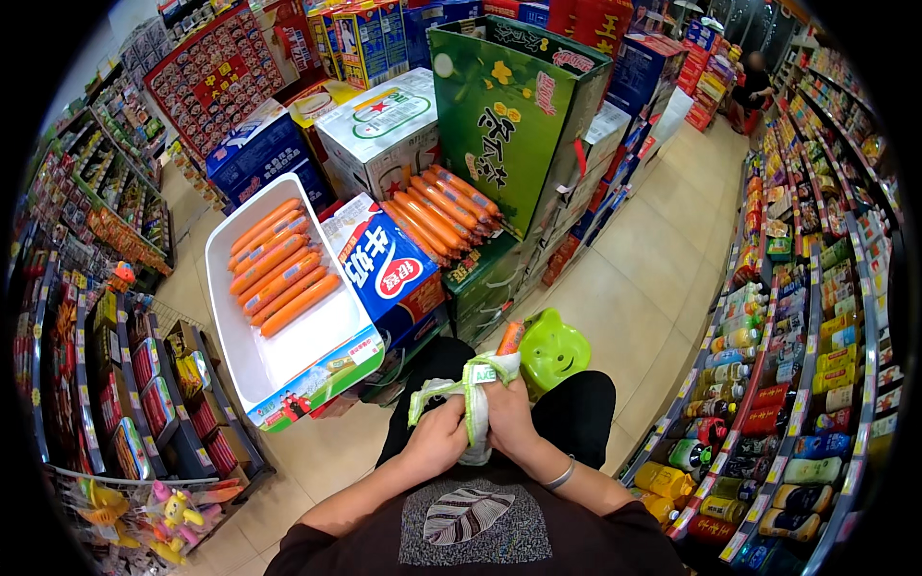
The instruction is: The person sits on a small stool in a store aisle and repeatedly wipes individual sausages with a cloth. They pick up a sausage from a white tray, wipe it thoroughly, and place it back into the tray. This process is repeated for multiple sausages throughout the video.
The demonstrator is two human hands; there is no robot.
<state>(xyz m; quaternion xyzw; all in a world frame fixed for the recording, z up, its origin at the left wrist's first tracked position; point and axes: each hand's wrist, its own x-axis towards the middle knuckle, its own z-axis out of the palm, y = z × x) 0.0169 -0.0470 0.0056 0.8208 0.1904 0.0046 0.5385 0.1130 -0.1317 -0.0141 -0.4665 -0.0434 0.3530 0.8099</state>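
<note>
My right hand [508, 412] grips a white cloth with lime-green edging [477, 410], folded around an orange wrapped sausage [511, 337] whose end sticks out at the top. Beside it my left hand [441, 433] pinches a loose part of that cloth, close to my lap. Ahead on the left, a white tray [292, 363] with a printed front edge holds several wrapped sausages [277, 263] in a row, its lower part bare. A pile of similar sausages [443, 212] lies on cartons to the right of the tray.
A blue milk carton [385, 263] adjoins the tray. An open green carton [497, 122] rises behind the sausage pile. A lime-green plastic stool [555, 349] stands by my knees. Bottle shelves [763, 403] line the right; goods racks [137, 389] the left. A person [753, 90] sits far back.
</note>
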